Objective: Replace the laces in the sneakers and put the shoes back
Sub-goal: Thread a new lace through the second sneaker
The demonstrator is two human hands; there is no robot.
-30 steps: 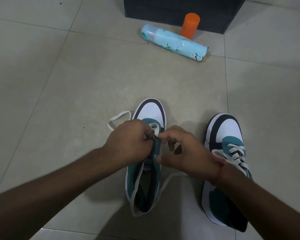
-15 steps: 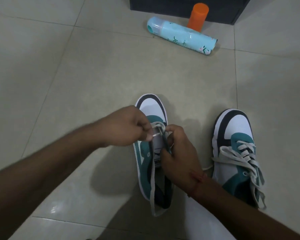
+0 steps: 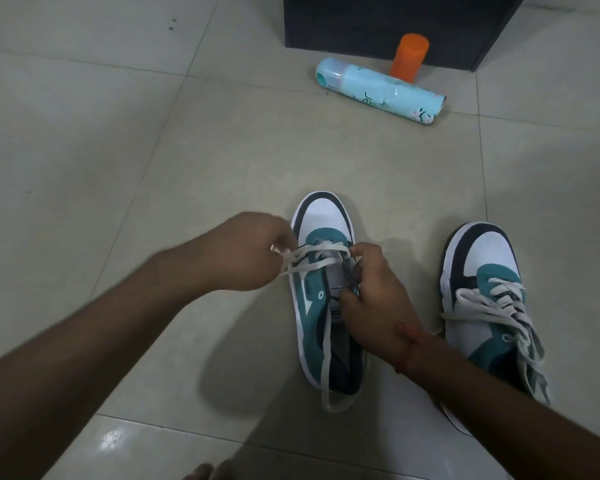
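Observation:
A teal, white and black sneaker (image 3: 312,299) lies on the tiled floor with its toe pointing away from me. A white lace (image 3: 312,259) crosses its lowest eyelets, and a loose loop trails past the heel. My left hand (image 3: 246,251) pinches the lace and holds it out to the left of the shoe. My right hand (image 3: 371,299) grips the shoe's right eyelet edge and tongue. The second sneaker (image 3: 489,292) stands to the right, fully laced with its ends hanging loose.
A light blue spray can (image 3: 378,90) lies on its side at the back, with an orange cylinder (image 3: 407,60) upright behind it against a black cabinet (image 3: 378,22). My toes (image 3: 201,474) show at the bottom edge.
My left hand has pulled the lace out to the left, so two strands now stretch across the toe eyelets. My right hand stays on the shoe's right side.

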